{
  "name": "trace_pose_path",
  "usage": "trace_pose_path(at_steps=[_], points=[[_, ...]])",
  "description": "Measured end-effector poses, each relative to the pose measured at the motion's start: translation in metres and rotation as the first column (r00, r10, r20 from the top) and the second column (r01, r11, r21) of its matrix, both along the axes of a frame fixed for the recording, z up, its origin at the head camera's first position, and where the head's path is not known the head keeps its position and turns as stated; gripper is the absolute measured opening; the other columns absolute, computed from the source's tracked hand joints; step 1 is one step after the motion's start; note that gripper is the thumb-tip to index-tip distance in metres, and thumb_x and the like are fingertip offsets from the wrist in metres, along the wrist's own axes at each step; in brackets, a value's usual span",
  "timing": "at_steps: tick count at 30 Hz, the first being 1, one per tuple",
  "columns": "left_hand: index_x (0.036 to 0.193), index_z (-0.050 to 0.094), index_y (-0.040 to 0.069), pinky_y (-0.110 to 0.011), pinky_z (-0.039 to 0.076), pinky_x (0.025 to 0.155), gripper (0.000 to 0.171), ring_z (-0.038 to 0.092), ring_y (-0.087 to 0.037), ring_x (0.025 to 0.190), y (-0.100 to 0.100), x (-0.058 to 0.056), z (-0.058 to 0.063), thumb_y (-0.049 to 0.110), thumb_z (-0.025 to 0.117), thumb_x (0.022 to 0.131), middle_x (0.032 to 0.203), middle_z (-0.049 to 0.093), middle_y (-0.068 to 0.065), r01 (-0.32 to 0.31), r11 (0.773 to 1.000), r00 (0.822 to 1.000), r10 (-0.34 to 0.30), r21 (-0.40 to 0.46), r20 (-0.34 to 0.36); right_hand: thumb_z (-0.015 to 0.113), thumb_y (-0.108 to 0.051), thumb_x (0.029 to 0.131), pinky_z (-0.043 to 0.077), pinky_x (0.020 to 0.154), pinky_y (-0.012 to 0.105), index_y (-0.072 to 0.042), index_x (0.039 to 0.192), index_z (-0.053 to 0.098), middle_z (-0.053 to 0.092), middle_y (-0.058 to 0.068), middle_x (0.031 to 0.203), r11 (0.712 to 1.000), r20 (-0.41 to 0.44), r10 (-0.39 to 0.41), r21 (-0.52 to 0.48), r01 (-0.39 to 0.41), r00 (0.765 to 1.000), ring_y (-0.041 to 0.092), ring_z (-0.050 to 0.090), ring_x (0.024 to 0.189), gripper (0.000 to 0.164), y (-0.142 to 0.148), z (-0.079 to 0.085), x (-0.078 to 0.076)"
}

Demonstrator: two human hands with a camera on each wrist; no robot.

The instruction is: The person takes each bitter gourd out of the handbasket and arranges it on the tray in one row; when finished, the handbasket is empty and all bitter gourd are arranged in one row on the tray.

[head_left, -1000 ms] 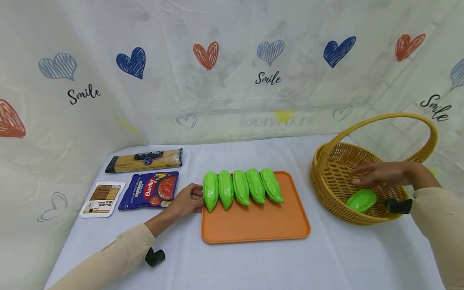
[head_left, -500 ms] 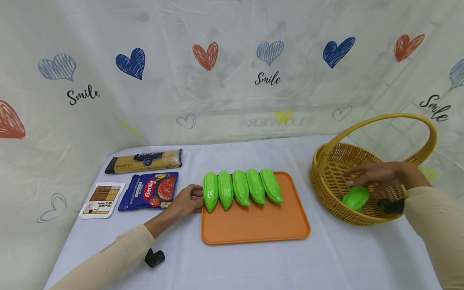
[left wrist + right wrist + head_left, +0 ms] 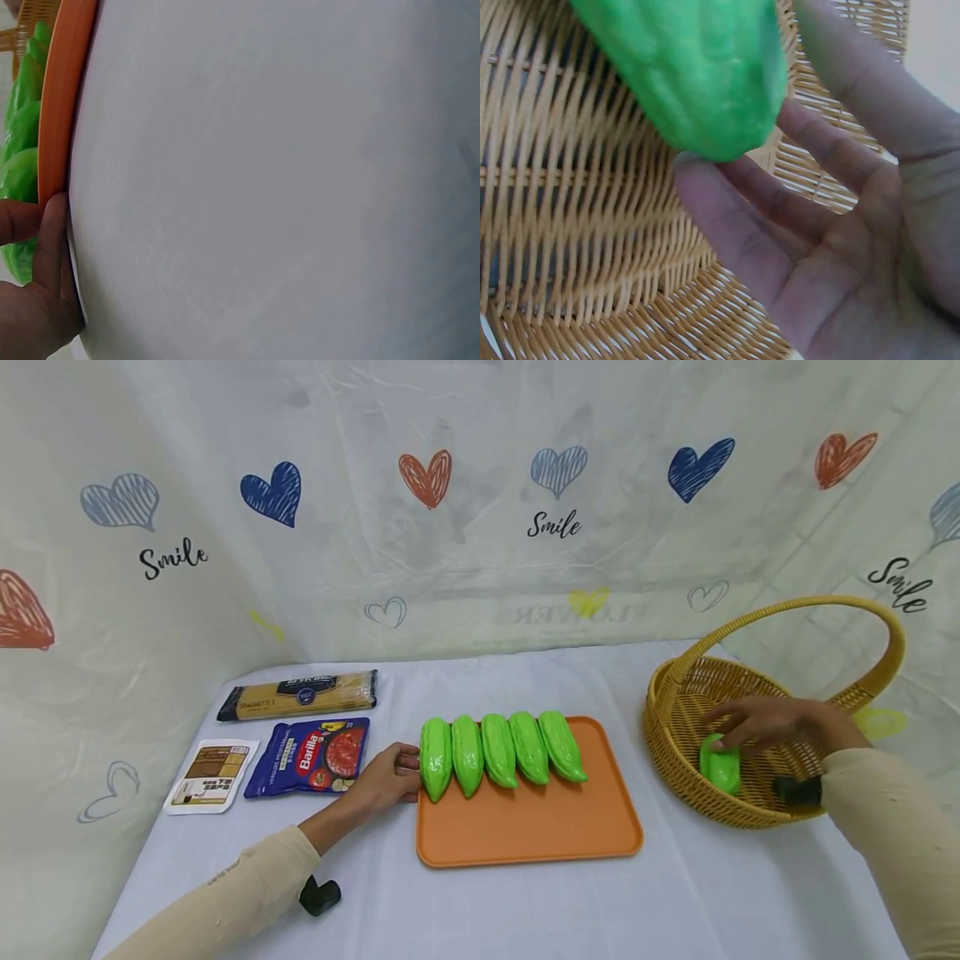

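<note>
Inside the wicker basket [image 3: 678,727], my right hand [image 3: 772,724] holds a glossy green bitter melon [image 3: 720,766] by one end. In the right wrist view the bumpy end of this bitter melon [image 3: 705,75] lies between the thumb and the fingers [image 3: 735,225]. My left hand [image 3: 386,777] pinches the left rim of an orange tray [image 3: 528,827]. Its thumb lies over that rim, with a finger along the outer side, in the left wrist view. Several similar bitter melons [image 3: 498,747] lie side by side along the tray's far half.
Left of the tray lie a spaghetti packet [image 3: 300,695], a blue Barilla sauce pouch [image 3: 307,756] and a white-edged flat pack [image 3: 212,775]. A tall basket handle [image 3: 810,602] arches above the right arm. The white tablecloth [image 3: 480,910] runs up to a printed curtain [image 3: 480,560].
My right hand has moved left within the basket. The bitter melon there has shifted left and turned, its length now running more front to back. The left hand and tray stay put.
</note>
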State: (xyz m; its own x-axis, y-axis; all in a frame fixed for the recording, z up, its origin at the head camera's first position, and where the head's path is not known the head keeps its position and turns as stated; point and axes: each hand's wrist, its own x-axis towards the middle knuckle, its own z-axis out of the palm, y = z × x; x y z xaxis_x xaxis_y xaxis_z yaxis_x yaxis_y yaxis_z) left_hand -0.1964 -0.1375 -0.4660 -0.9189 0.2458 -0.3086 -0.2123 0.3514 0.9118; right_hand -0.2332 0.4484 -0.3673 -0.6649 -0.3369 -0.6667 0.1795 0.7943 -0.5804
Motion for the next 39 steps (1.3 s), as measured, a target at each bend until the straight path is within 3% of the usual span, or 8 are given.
trace_pose_path(at_steps=[7,18,24,30,33,39], points=[[0.14,0.045,-0.001,-0.033,0.064,0.078,0.056,0.063,-0.027,0.111,0.0,-0.002,-0.002,0.001,0.064,0.087,0.126,0.055,-0.019,-0.013,1.0,1.0,0.013,-0.016,0.007,0.066,-0.029,0.097,0.055,0.101,0.05,0.01,0.146,0.037,0.03,0.046,0.147,1.0,-0.029,0.004,0.026,-0.003,1.0,0.045,0.051,0.13,0.07,-0.002,-0.004,0.0],[0.14,0.045,-0.002,-0.034,0.064,0.079,0.056,0.063,-0.027,0.111,0.001,-0.002,-0.004,0.0,0.064,0.087,0.127,0.055,-0.019,-0.018,1.0,1.0,0.018,-0.01,0.006,0.067,-0.029,0.097,0.057,0.097,0.046,0.01,0.147,0.034,0.031,0.045,0.145,0.999,0.018,-0.025,0.02,0.024,1.0,0.025,0.06,0.115,0.071,-0.005,-0.007,-0.002],[0.14,0.044,-0.003,-0.034,0.064,0.079,0.056,0.063,-0.028,0.111,0.0,-0.003,-0.004,0.001,0.063,0.088,0.127,0.054,-0.021,-0.003,1.0,1.0,0.004,-0.01,0.005,0.067,-0.031,0.096,0.056,0.1,0.048,0.011,0.148,0.031,0.034,0.043,0.144,1.0,-0.023,-0.003,0.015,0.003,1.0,0.031,0.06,0.118,0.076,-0.009,-0.006,-0.002],[0.14,0.045,-0.003,-0.034,0.064,0.079,0.057,0.063,-0.028,0.112,0.001,-0.002,-0.005,0.0,0.063,0.087,0.127,0.055,-0.02,-0.014,1.0,1.0,0.014,-0.009,0.002,0.066,-0.032,0.097,0.057,0.097,0.047,0.009,0.148,0.034,0.03,0.045,0.147,1.0,-0.069,0.024,0.016,-0.023,0.997,0.047,0.05,0.129,0.073,-0.013,-0.004,-0.002],[0.14,0.044,-0.004,-0.034,0.064,0.079,0.057,0.063,-0.028,0.111,0.002,-0.001,-0.005,-0.001,0.063,0.086,0.127,0.055,-0.021,-0.015,1.0,1.0,0.015,0.003,-0.003,0.066,-0.031,0.097,0.058,0.094,0.047,0.009,0.148,0.035,0.032,0.046,0.146,1.0,-0.094,0.027,0.014,-0.025,0.995,0.047,0.05,0.129,0.072,-0.014,-0.004,-0.002],[0.14,0.044,-0.004,-0.034,0.064,0.08,0.058,0.063,-0.029,0.112,0.002,-0.001,-0.005,-0.002,0.061,0.085,0.127,0.054,-0.022,-0.022,1.0,1.0,0.022,0.013,-0.004,0.068,-0.033,0.095,0.059,0.092,0.049,0.007,0.148,0.038,0.033,0.045,0.146,0.998,-0.198,0.05,0.04,-0.043,0.979,0.059,0.041,0.132,0.073,-0.014,0.0,0.0]])
